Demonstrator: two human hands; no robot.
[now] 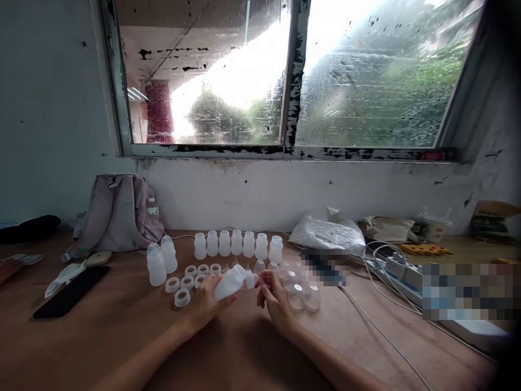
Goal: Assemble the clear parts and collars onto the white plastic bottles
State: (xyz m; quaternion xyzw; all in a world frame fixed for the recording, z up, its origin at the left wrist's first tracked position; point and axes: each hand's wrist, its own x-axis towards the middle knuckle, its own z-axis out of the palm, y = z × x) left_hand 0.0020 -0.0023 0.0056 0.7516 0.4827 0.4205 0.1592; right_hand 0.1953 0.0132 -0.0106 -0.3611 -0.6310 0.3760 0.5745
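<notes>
My left hand [207, 301] is closed around a frosted baby bottle [230, 283], tilted with its open mouth to the right. By that mouth, my right hand [274, 297] pinches a clear bottle nipple [251, 279] that seems to sit in a ring; whether it touches the bottle I cannot tell. White screw rings [182, 297] lie in a cluster left of my left hand. Clear dome caps [296, 297] stand beside my right hand. Several open bottles [236, 243] form a row behind, and two capped bottles [156, 266] stand at left. Loose nipples are partly hidden behind my hands.
A backpack [118, 212] leans at the wall on the left, near a black flat pad [71, 292]. To the right lie a silvery plastic bag [329, 236], a dark phone-like object [323, 267] with a cable, and a power strip [402, 274]. Some areas are pixelated.
</notes>
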